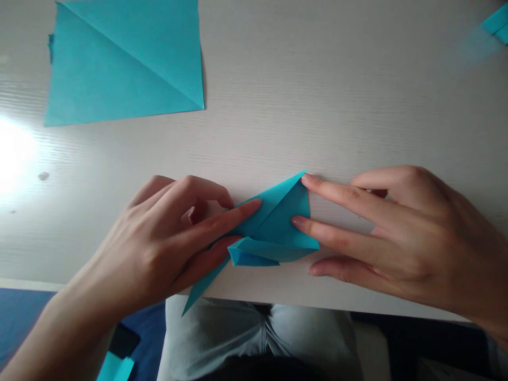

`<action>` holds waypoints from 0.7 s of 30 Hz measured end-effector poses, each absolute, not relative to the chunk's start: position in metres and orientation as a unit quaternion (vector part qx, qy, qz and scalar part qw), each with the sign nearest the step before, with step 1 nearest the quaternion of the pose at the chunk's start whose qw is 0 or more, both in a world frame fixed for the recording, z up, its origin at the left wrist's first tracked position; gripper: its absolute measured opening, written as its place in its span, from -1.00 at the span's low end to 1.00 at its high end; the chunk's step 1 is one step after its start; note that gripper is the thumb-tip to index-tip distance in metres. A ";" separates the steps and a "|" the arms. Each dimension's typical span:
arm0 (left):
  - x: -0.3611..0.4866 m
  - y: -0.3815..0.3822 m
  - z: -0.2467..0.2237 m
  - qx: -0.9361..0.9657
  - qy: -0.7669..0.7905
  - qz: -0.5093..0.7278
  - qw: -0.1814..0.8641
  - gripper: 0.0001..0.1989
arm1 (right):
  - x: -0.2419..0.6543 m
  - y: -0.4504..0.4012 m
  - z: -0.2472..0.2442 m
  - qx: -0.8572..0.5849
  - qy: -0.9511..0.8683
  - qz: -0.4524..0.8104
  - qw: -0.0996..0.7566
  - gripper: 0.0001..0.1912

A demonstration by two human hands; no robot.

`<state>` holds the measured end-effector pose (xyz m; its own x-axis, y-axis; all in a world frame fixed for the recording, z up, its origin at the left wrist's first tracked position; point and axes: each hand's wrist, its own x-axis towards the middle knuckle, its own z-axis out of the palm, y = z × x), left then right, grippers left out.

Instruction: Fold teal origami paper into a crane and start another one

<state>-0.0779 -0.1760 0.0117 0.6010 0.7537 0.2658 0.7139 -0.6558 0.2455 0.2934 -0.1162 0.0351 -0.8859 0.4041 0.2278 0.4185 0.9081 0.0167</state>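
Note:
A partly folded turquoise sheet of paper (273, 214) lies near the table's front edge, between my two hands. Its right part is spread flat with a slanting crease, a small folded flap (256, 253) stands up along the near side, and a narrow point sticks out at the lower left over the table edge. My left hand (170, 227) grips the paper's left side, index finger pressed on top, thumb partly hidden behind the flap, other fingers curled. My right hand (389, 227) is open, with two outstretched fingertips touching the paper's right edge and the thumb apart below it.
A flat turquoise sheet (127, 63) with a diagonal crease lies at the table's far left. Another turquoise paper piece (498, 24) shows at the top right corner. Below the table edge, more turquoise paper (115, 366) lies beside a dark object (125, 339), left of my legs.

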 end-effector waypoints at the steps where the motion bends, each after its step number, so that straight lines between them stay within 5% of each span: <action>1: -0.077 -0.177 0.012 0.892 0.413 0.175 0.057 -0.60 | 0.293 -0.116 0.035 -0.213 -0.971 -0.032 0.108 -0.64; 21: -0.066 -0.165 0.020 0.913 0.379 0.140 0.061 -0.56 | 0.294 -0.118 0.033 -0.216 -0.972 -0.012 0.094 -0.65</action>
<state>-0.0659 -0.1650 0.0197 0.6737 0.7086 0.2099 0.6747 -0.7056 0.2167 0.2942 -0.1175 0.0326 -0.8891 0.4176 0.1873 0.4221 0.9064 -0.0171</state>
